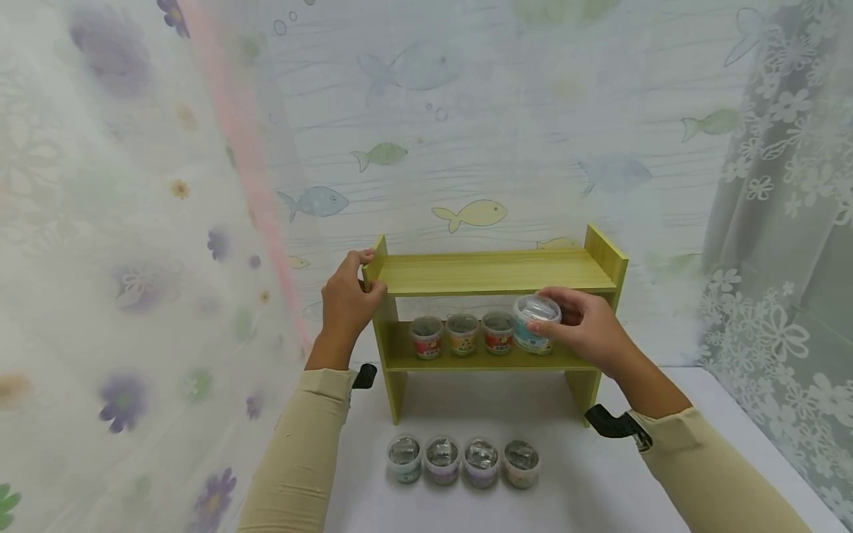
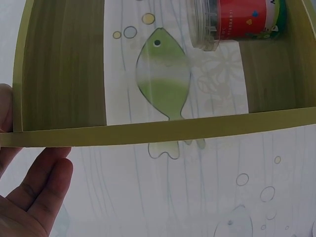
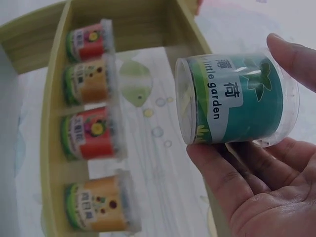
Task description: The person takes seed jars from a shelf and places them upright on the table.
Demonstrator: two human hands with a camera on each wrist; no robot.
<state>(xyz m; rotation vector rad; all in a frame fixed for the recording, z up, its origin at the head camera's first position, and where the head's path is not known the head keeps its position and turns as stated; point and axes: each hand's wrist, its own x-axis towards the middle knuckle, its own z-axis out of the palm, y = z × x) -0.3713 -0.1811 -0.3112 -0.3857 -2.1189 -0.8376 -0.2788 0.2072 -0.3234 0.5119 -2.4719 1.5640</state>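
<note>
My right hand (image 1: 589,326) grips a clear plastic cup (image 3: 242,101) by its side, thumb on one side and fingers on the other. The cup has a teal label with a leaf print and "little garden" on it. In the head view it is in front of the lower board of a yellow-green wooden shelf (image 1: 493,272), partly hiding an orange-labelled cup (image 3: 98,202). Holding the shelf's left side panel near its top is my left hand (image 1: 349,292), thumb at the front edge.
On the lower board, a red-labelled cup (image 1: 426,338), an orange one (image 1: 463,334) and another red one (image 1: 498,333) stand in a row. Several lidded cups (image 1: 443,460) line the white table (image 1: 426,511) before the shelf. Printed curtains hang behind and beside it.
</note>
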